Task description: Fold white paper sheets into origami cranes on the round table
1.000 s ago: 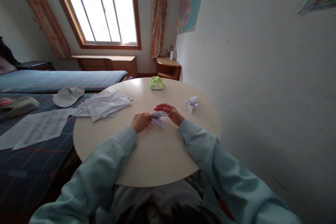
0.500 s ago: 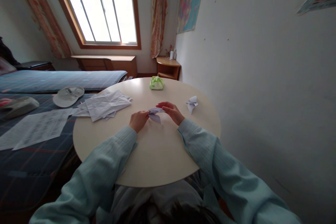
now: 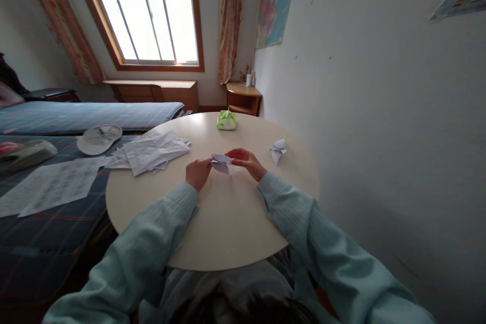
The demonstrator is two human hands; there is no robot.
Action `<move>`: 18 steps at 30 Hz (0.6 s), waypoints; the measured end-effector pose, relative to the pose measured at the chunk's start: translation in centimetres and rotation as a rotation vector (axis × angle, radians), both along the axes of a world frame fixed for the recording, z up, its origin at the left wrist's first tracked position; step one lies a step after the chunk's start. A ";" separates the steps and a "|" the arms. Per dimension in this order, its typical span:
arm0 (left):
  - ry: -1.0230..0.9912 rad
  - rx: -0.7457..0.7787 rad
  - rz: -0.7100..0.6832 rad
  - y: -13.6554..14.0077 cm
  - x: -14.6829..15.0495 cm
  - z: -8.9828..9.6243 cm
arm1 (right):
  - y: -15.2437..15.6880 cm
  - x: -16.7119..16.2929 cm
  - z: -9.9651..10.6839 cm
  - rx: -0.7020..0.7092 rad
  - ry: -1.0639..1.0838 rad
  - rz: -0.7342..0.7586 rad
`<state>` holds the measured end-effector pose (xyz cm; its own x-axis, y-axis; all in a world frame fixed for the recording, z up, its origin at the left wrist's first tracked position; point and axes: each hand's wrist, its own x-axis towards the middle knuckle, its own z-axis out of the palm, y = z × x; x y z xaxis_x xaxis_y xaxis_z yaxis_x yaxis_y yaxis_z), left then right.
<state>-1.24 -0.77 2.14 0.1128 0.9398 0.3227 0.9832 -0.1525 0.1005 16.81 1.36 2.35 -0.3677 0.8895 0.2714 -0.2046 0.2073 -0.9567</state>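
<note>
A small piece of folded white paper [image 3: 220, 163] is held between my hands above the round table [image 3: 228, 228]. My left hand [image 3: 198, 174] pinches its left end, fingers closed. At the paper's right end is my right hand [image 3: 248, 162], its thumb below and fingers above, closed on the tip. Another folded paper figure [image 3: 278, 151], with several pointed flaps, stands on the table to the right. To the left lies a loose pile of creased white sheets [image 3: 155, 151].
A green tissue pack [image 3: 227, 120] sits at the table's far edge. On the plaid bed [image 3: 45, 243] at left are a white cap [image 3: 99, 139] and printed sheets [image 3: 53, 185]. The wall [image 3: 379, 136] runs along the right side.
The folded paper has shifted slightly left with my left hand and tilted a little. My right hand's fingers have moved towards its right tip.
</note>
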 end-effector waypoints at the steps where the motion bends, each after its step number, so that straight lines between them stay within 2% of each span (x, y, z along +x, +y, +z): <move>1: -0.007 0.003 0.004 0.0 0.0 0.0 | 0.0 0.0 0.1 -0.002 -0.007 -0.001; 9: -0.041 -0.016 0.003 0.0 0.1 0.1 | 0.1 0.0 -0.1 0.039 -0.085 -0.027; 18: -0.014 -0.042 -0.050 0.2 0.0 -0.3 | 0.7 0.2 -0.7 0.061 -0.137 -0.147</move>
<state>-1.22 -0.61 1.83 0.1555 0.9459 0.2849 0.9729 -0.1966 0.1220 16.99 2.03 1.69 -0.2727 0.9195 0.2830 -0.0370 0.2839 -0.9581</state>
